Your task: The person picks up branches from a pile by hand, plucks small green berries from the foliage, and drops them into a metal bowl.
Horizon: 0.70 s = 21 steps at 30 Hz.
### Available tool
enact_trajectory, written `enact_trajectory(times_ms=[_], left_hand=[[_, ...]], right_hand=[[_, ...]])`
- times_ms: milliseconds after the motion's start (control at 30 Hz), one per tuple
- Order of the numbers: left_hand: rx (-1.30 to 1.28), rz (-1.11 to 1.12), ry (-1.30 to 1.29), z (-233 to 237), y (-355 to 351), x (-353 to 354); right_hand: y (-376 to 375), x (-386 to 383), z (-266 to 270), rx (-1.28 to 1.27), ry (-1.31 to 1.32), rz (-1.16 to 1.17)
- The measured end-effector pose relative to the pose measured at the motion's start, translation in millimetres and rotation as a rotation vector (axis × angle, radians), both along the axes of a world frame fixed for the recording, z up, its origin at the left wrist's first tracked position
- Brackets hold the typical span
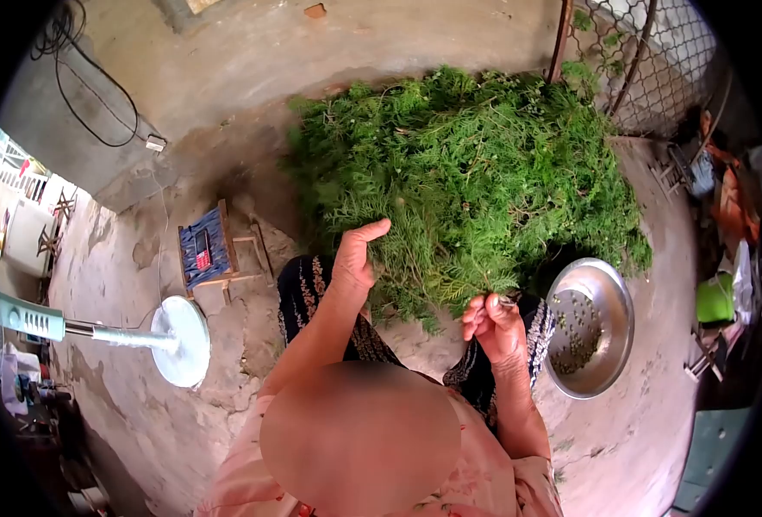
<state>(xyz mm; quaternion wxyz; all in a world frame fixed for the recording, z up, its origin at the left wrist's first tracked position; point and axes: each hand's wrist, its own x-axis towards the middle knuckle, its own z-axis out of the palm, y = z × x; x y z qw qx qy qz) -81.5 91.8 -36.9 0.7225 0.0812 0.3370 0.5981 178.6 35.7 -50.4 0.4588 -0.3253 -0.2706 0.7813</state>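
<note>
While the right hand pinches what looks like a small dark scrap, the left hand hovers by the near edge of a feathery green foliage heap, its grip impossible to tell. The heap lies toward the far edge of the bare concrete floor. A light pinch should avoid crushing small pieces like the green bits in the round silvery metal bowl.

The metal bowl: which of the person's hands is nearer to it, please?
Right. The right hand is a little to the left of the metal bowl, not touching it. The left hand is farther left, near the edge of the green plant heap.
</note>
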Motion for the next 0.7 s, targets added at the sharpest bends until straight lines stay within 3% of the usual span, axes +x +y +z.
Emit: enact_trajectory(times_ms=[133, 233, 300, 400, 500, 633, 700], left_hand=[[0.135, 0.175, 0.17, 13, -6, 6], [0.048, 0.181, 0.081, 9, -4, -5], [0.097, 0.196, 0.197, 17, -7, -8], [0.007, 0.299, 0.259, 11, -5, -12], [0.03, 0.111, 0.084, -2, 5, -21], [0.082, 0.081, 0.347, -38, 23, -40], [0.128, 0.042, 0.207, -43, 33, -34]], right_hand=[[1, 6, 0, 0.002, -0.129, 0.044], [6, 10, 0, 0.056, -0.197, 0.03], [6, 14, 2, 0.062, -0.225, -0.019], [9, 16, 12, 0.104, -0.157, -0.216], [14, 24, 35, -0.018, -0.186, -0.382], [3, 74, 50, 0.176, -0.165, -0.564], [-13, 104, 53, 0.149, -0.111, -0.787]])
